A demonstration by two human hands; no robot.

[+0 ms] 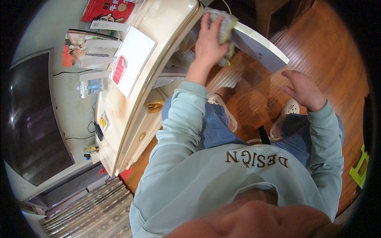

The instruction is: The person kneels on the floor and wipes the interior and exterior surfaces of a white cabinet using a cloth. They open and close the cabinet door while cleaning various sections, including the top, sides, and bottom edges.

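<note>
My left hand (pixel 209 44) grips a grey and yellow cloth (pixel 224 25) at the upper middle. The cloth lies against the inner end of a white-edged panel (pixel 259 44), which looks like an open cabinet door. Part of the cloth is hidden behind my fingers. To the right, my right hand (pixel 303 89) is held in the air just past the panel's outer end, fingers apart, with nothing in it. Between my left forearm and the cream cabinet (pixel 131 119), an open compartment (pixel 181 56) shows blurred contents that I cannot make out.
On the cabinet top stand a white router (pixel 140 44) with several antennas, a red package (pixel 108 10), a photo panel (pixel 74 50) and a clear plastic container (pixel 92 87). A television (pixel 35 119) hangs on the wall. My clogs (pixel 288 110) rest on the wooden floor (pixel 333 59).
</note>
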